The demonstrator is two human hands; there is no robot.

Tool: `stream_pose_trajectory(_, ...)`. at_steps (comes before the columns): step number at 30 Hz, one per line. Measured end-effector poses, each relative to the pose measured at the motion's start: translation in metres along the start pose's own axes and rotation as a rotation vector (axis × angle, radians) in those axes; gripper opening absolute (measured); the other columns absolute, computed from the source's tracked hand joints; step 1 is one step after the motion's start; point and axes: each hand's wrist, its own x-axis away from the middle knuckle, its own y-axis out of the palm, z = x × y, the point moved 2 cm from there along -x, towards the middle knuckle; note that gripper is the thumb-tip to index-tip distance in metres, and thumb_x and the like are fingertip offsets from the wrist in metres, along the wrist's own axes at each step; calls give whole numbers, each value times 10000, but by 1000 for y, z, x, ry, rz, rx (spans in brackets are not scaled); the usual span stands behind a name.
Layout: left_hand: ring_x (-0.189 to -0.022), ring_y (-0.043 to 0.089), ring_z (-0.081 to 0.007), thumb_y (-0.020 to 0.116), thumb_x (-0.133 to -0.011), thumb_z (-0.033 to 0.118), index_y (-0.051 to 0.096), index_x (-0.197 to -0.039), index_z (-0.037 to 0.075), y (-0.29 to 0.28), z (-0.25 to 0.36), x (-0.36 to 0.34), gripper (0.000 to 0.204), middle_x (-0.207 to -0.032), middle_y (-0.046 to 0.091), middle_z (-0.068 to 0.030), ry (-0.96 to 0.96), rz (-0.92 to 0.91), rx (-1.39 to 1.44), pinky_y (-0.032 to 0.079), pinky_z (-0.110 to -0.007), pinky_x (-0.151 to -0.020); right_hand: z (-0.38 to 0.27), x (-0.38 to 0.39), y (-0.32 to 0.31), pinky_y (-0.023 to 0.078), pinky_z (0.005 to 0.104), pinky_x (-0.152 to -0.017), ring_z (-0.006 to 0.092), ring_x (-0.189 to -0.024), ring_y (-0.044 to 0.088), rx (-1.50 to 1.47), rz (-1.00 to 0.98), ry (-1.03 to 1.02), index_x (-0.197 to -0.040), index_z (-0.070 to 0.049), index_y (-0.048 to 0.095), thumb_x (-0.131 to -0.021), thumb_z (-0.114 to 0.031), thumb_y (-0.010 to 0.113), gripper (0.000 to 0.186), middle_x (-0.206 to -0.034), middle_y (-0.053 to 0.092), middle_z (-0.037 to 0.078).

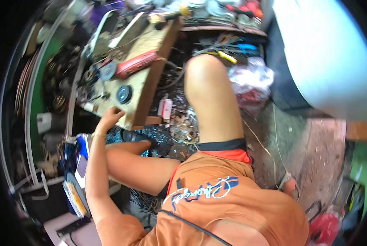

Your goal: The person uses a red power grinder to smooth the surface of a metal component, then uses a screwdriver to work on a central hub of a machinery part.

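Observation:
My left hand [111, 117] is at the near corner of a wooden bench [150, 88], its fingers bent together; what they hold, if anything, is hidden. Just beyond the fingers lies a dark round disc-shaped part [124, 94]. Farther along the board rests a red angle grinder [136, 65] with a grey disc [108, 71] at its head. Beside my orange shirt, low on the right, my right hand [289, 187] shows only in part. Its fingers appear closed around a thin pale cord [277, 141], which runs across the floor.
Cluttered metal parts fill the shelf [60, 78] at the left. A plastic bag [252, 80] with reddish contents lies past my knee, near cables and a yellow-handled tool [227, 57]. A large white-and-dark object [327, 53] stands at the far right. Scraps cover the floor beside the bench.

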Motion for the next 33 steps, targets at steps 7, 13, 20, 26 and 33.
stream_pose_trajectory(7,-1037,693,-334,677,-932,466,723,-1107,4,-3,36,25,495,-1105,734,-196,116,-244,-218,532,-424,-917,-227,-33,-187,549,492,-784,413,-906,712,92,-104,-714,-1074,10,699,-923,-350,677,391,-1009,719,265)
stream_pose_trajectory(13,-1046,680,-364,663,-925,465,728,-1100,32,2,81,15,471,-1113,714,-190,277,-299,-267,525,-453,-913,-583,299,-527,548,337,-872,225,-991,711,-1108,328,-1655,-1214,26,666,-946,-91,664,293,-1088,724,157)
stream_pose_trajectory(20,-1016,683,-370,685,-881,417,737,-1054,31,21,89,-10,426,-1100,708,-186,378,-189,-206,539,-471,-886,-845,436,-431,533,496,-798,348,-977,666,-288,735,-1962,-1371,-97,540,-738,-459,843,789,-1082,646,146)
stream_pose_trajectory(26,-980,684,-399,704,-863,449,704,-1042,12,18,72,-11,472,-1083,706,-210,335,-41,21,547,-478,-864,-879,451,-412,547,474,-833,365,-1034,669,-240,518,-1917,-1336,-114,553,-708,-482,859,790,-1116,674,141)
stream_pose_trajectory(33,-1123,639,-370,802,-828,515,484,-1279,-74,14,77,-58,807,-1227,616,-281,24,387,589,529,-443,-935,-874,417,-466,580,401,-822,244,-937,700,-1170,-564,-1722,-1253,-11,551,-857,-440,768,623,-1116,682,192)
